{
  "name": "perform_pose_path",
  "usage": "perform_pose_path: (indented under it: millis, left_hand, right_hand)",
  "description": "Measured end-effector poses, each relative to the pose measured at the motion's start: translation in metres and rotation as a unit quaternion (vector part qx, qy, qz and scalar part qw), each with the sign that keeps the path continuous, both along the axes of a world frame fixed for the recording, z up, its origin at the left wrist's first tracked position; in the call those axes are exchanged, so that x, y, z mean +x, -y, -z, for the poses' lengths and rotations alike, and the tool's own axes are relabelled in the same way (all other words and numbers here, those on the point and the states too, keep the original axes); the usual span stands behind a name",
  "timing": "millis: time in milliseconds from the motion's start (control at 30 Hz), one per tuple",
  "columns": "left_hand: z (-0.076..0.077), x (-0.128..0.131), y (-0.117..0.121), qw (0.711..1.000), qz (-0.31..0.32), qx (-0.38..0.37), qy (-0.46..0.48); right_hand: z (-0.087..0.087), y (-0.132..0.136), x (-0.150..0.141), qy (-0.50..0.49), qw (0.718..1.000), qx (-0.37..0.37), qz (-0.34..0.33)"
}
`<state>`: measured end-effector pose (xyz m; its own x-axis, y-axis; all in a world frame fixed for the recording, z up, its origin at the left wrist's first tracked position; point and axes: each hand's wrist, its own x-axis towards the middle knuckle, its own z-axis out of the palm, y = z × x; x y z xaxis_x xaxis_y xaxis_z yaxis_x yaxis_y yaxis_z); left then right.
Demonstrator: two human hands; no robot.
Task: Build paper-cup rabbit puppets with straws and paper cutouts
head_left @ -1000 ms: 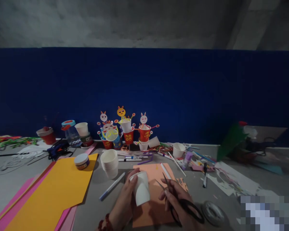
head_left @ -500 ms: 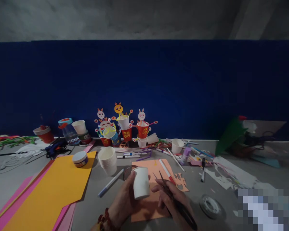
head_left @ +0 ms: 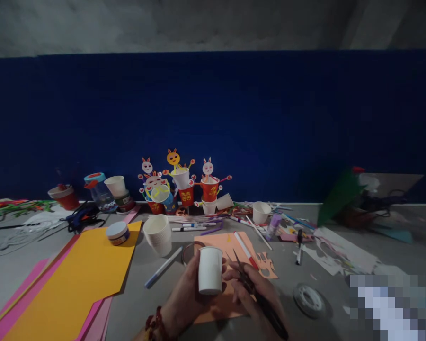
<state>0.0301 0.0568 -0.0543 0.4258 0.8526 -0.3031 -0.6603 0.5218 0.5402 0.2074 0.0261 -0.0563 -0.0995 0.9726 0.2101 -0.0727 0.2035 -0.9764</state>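
Blue panel (head_left: 213, 104) behind a cluttered tabletop (head_left: 135, 303); white cup (head_left: 210, 271) gripped in the left hand (head_left: 189, 286).
Its long axis near upright, it is well short of the tabletop's far edge; just right of it, the right hand (head_left: 260, 288) grips scissors (head_left: 244, 274), tips apart, pointing toward that edge.

I'm at a craft workspace, a small making corner rather than a kitchen or office. My grey bench (head_left: 128, 305) is strewn with coloured sheets (head_left: 88, 270), stacked paper cups (head_left: 158, 239), marker pens (head_left: 189, 228) and white paper scraps (head_left: 351, 251), and my right hand (head_left: 261, 296) holds scissors (head_left: 247, 282). Rabbit-eared cup figures (head_left: 210, 189) stand before a blue panel (head_left: 270, 123), with rough grey wall (head_left: 163, 26) above.
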Motion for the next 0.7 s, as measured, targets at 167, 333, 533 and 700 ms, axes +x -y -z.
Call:
perform_pose_path:
  millis: [167,333,533,700]
  left_hand:
    - [0.005,0.002,0.002,0.999,-0.033,-0.014,-0.027]
    - [-0.003,0.004,0.004,0.999,-0.042,-0.017,-0.030]
    - [-0.006,0.008,0.004,1.000,0.011,-0.018,-0.011]
    - [0.005,0.008,0.003,0.999,0.012,0.001,-0.041]
  right_hand:
    - [0.004,-0.003,0.003,0.021,1.000,0.009,-0.006]
    - [-0.001,-0.003,0.005,0.024,1.000,0.001,-0.005]
    - [-0.002,-0.002,0.006,0.050,0.999,0.001,-0.016]
    - [-0.001,-0.001,0.006,0.038,0.999,0.014,-0.024]
